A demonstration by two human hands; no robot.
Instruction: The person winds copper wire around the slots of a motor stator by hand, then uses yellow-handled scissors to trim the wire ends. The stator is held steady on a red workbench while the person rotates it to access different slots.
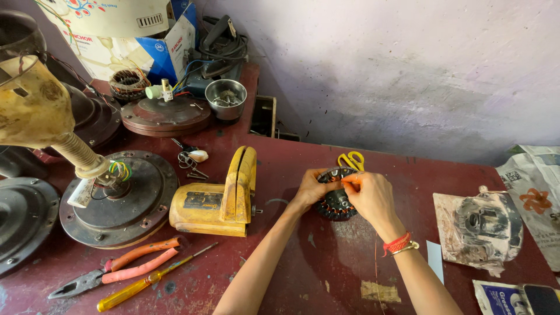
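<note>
A round motor stator [335, 204] with dark laminations and copper-coloured windings lies on the dark red worktop [326, 268], a little right of the middle of the view. Both hands are on it. The left hand [310, 188] grips its rim at about 10 o'clock, fingers curled over the edge. The right hand [373, 197] covers its 2 to 3 o'clock side, with thumb and forefinger pinched on something thin at the top of the windings; what they pinch is too small to tell. A red thread band and a metal bangle [399, 244] sit on the right wrist.

Just beyond the stator at 12 o'clock, the yellow handles of a pair of scissors [352, 160] show above the hands. At 9 o'clock, near the left hand, stands a yellow power tool [219, 201] with an upright guard. Farther out at 9 o'clock is a dark round fan motor housing [125, 201] with coloured wires at its hub. At 7 to 8 o'clock lie pliers [125, 265] with orange-red grips and, just beside them, a screwdriver [149, 283] with a yellow handle. At 3 o'clock, well apart, a grey metal casting [487, 224] rests on paper. Far at 11 o'clock a small steel bowl [226, 98] stands by a brown disc-shaped cover [166, 116].
</note>
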